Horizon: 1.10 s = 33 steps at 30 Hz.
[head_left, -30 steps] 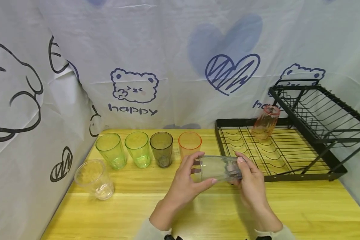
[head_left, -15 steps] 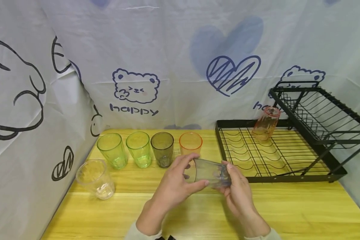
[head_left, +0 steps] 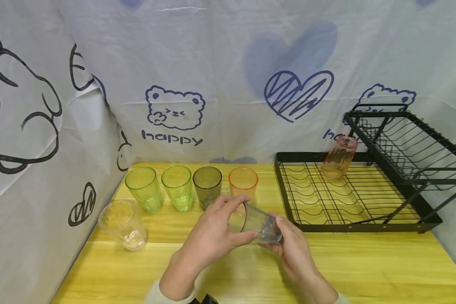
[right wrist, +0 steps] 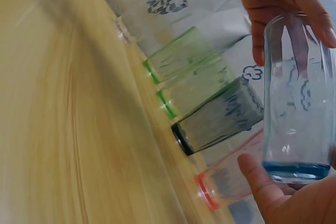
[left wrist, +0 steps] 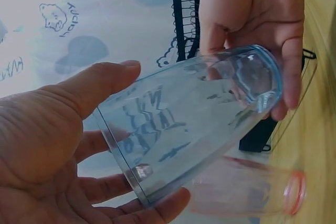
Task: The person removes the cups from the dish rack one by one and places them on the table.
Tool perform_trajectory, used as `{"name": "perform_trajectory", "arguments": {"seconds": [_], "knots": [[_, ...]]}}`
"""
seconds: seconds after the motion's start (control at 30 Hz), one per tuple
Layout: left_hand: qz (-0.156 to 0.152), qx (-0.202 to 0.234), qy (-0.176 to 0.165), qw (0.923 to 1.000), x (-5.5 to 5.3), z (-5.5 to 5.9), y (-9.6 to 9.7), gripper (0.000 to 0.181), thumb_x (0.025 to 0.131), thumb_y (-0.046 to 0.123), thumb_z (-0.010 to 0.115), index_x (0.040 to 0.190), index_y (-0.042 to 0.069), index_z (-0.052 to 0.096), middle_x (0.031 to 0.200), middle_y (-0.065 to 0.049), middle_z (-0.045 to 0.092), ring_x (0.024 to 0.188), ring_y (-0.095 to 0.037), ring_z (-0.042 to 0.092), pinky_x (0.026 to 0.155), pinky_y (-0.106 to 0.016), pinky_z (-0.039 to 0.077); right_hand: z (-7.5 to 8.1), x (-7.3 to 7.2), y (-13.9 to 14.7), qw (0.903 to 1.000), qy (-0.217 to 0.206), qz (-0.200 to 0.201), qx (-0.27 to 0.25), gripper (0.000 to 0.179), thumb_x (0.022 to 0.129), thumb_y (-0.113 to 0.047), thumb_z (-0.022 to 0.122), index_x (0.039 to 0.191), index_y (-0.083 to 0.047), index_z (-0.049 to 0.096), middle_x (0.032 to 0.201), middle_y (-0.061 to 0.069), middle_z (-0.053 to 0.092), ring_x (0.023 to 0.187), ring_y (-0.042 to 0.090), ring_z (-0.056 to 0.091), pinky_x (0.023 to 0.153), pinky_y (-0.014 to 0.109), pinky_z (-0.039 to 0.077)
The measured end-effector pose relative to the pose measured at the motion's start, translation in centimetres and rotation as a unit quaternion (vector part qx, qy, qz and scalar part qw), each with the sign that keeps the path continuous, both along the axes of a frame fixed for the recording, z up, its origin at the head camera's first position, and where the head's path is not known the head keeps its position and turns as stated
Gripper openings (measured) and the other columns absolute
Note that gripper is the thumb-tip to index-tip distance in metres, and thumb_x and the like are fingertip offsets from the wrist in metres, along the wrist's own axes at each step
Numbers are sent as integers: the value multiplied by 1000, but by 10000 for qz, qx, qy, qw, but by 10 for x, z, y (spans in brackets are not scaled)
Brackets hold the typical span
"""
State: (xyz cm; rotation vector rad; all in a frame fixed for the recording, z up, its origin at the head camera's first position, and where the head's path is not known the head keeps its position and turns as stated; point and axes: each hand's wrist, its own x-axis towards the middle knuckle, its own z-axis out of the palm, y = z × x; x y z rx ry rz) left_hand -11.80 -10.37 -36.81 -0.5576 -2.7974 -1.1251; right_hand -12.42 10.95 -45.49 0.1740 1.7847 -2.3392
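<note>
Both my hands hold a clear bluish-grey drinking glass [head_left: 261, 224] above the table, tilted on its side. My left hand [head_left: 209, 234] grips the rim end, thumb on the near side and fingers around the far side, as the left wrist view shows. My right hand [head_left: 294, 251] holds the thick base, which points to the lower right. In the right wrist view, the glass [right wrist: 299, 103] has a bluish base. Just behind the hands an orange-rimmed glass [head_left: 243, 179] stands upright, partly hidden by my left fingers.
A dark grey glass [head_left: 207, 185], two green glasses [head_left: 177, 185] and a clear glass [head_left: 123, 223] stand at left. A black wire dish rack [head_left: 308, 228] with a raised tier stands at right. A pink-orange glass [head_left: 340, 158] rests upside down in it.
Both hands have moved left with the glass, away from the rack. The glass has swung from nearly level to slanted, its base now lower and nearer. The standing glasses have stayed put.
</note>
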Motion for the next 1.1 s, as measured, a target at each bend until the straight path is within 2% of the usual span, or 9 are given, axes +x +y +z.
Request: {"name": "perform_trajectory", "arguments": {"seconds": [0.2, 0.3, 0.37, 0.43, 0.63, 0.73, 0.83, 0.97, 1.1], "knots": [[-62, -609, 64, 9981, 0, 8, -13, 77, 83, 43, 91, 151, 29, 57, 149, -10, 56, 129, -34, 60, 107, -54, 53, 2, 0, 0, 9905, 493, 144, 1274, 49, 113, -29, 50, 149, 4, 54, 151, 26, 54, 132, 34, 61, 98, 32, 60], [-11, -993, 40, 9950, 0, 12, -25, 79, 83, 41, 91, 152, 30, 57, 150, -11, 56, 131, -35, 58, 105, -54, 54, 4, -1, 4, 9723, 903, 87, 2155, 45, 112, -25, 55, 147, 3, 56, 147, 24, 60, 126, 36, 66, 98, 33, 60], [46, -1242, 33, 9922, 0, 15, -36, 80, 81, 40, 92, 152, 29, 57, 149, -11, 56, 130, -35, 58, 103, -52, 55, 6, -2, 10, 9519, 1198, -37, 2820, 42, 110, -23, 57, 146, 0, 59, 141, 20, 66, 120, 33, 69, 98, 33, 60], [113, -1502, 13, 9886, -1, 18, -48, 82, 80, 38, 93, 153, 27, 57, 149, -12, 57, 131, -35, 57, 103, -53, 55, 7, -3, 16, 9191, 1594, -254, 3594, 40, 109, -22, 60, 143, -2, 63, 134, 17, 70, 112, 30, 72, 93, 32, 61], [247, -1985, -264, 9794, -5, 26, -84, 87, 78, 30, 94, 155, 18, 53, 152, -17, 55, 137, -43, 53, 107, -61, 52, 4, -9, 40, 7948, 3168, -974, 5083, 35, 102, -12, 67, 133, 4, 67, 131, 27, 68, 113, 44, 69, 85, 56, 62], [284, -2092, -360, 9768, -7, 29, -98, 90, 78, 26, 94, 156, 15, 51, 153, -19, 54, 137, -46, 51, 107, -64, 50, 3, -13, 49, 7587, 3435, -1095, 5426, 37, 100, -12, 70, 132, 6, 66, 132, 31, 66, 120, 50, 63, 94, 65, 57], [268, -2240, -374, 9735, -10, 30, -108, 89, 78, 22, 94, 155, 12, 51, 155, -22, 52, 138, -48, 50, 110, -66, 47, 2, -15, 54, 7524, 3199, -872, 5692, 44, 101, -17, 70, 138, 6, 63, 137, 32, 63, 127, 51, 59, 103, 68, 51], [193, -2416, -365, 9695, -14, 26, -117, 87, 76, 16, 93, 153, 10, 53, 154, -23, 52, 137, -49, 50, 112, -66, 45, 1, -15, 56, 7568, 2688, -461, 5940, 52, 103, -24, 69, 143, 8, 57, 143, 32, 59, 133, 52, 54, 114, 69, 41], [189, -2518, -452, 9665, -18, 21, -122, 87, 76, 15, 94, 153, 9, 53, 153, -22, 53, 137, -49, 50, 113, -66, 44, -3, -15, 56, 7584, 2528, -270, 6002, 53, 104, -27, 69, 140, 10, 58, 142, 32, 60, 131, 52, 56, 110, 68, 45]]}}
